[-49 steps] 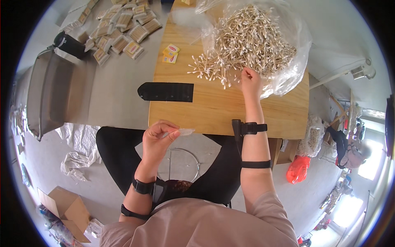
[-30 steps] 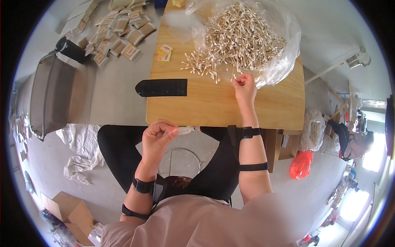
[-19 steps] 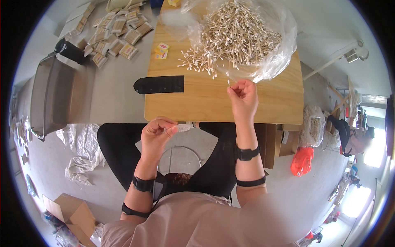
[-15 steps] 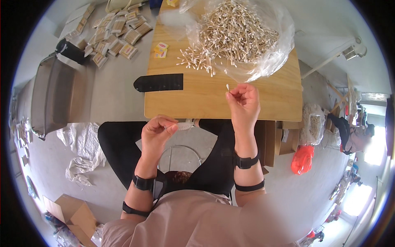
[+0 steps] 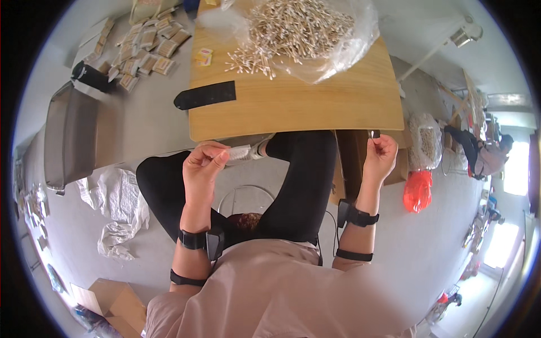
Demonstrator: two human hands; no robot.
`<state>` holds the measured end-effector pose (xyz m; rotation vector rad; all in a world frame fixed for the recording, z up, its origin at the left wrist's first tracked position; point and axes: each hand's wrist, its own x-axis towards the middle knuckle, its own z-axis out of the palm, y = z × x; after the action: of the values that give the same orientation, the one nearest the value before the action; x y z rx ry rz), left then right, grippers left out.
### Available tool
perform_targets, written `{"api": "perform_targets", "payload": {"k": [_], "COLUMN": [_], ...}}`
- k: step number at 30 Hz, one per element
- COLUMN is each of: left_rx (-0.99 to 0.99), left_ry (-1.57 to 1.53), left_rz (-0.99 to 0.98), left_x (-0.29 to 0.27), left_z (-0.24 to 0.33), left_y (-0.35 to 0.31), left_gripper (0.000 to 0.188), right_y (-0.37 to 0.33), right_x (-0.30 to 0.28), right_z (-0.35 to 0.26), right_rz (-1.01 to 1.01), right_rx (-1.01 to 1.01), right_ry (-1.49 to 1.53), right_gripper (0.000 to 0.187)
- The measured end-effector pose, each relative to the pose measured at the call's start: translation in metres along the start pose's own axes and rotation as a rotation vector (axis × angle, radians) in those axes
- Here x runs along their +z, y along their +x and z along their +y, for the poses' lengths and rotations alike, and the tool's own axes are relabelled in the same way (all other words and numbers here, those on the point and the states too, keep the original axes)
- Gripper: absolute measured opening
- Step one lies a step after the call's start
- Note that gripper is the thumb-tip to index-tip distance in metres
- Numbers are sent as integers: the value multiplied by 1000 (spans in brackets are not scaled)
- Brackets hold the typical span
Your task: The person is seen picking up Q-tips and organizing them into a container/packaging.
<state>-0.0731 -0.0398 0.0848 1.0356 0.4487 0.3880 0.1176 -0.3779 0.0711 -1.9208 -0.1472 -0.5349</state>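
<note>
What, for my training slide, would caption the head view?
Beside a wooden table bearing heaped cotton swabs, the left hand pinches a translucent packet while the right hand holds a white-tipped swab.

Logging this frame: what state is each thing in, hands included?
Left hand: pinching a clear plastic packet
Right hand: pinching a cotton swab
Large clear bag: open, loose swabs spilling out
Black strip: lying flat
Swab packs: loosely heaped
Cardboard box: flaps open

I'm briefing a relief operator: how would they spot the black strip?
Find the wooden table. Near its left edge, nearer the person than the yellow cards, lies the strip. Unlike the pale swabs, it's black, its rounded end jutting past the edge.
</note>
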Motion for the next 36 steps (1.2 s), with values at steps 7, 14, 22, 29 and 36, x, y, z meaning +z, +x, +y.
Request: {"api": "perform_targets", "payload": {"k": [7, 14, 22, 29, 36], "left_rx": [-59, -121, -208, -319, -267], "left_ry": [34, 7, 90, -70, 13], "left_rz": [12, -71, -3, 4, -293], "left_x": [24, 34, 17, 15, 19], "left_z": [4, 6, 20, 17, 9], "left_y": [-5, -17, -20, -20, -28], "left_gripper": [6, 6, 16, 29, 47], "right_y": [-22, -64, -76, -77, -78], "right_x": [-26, 76, 111, 111, 111], "right_z": [24, -114, -151, -151, -149], "right_rz": [-128, -842, -1056, -1034, -924], "right_rx": [-42, 167, 122, 438, 557], "right_ry": [-504, 429, 306, 426, 528], "right_gripper": [27, 19, 9, 16, 17]}}
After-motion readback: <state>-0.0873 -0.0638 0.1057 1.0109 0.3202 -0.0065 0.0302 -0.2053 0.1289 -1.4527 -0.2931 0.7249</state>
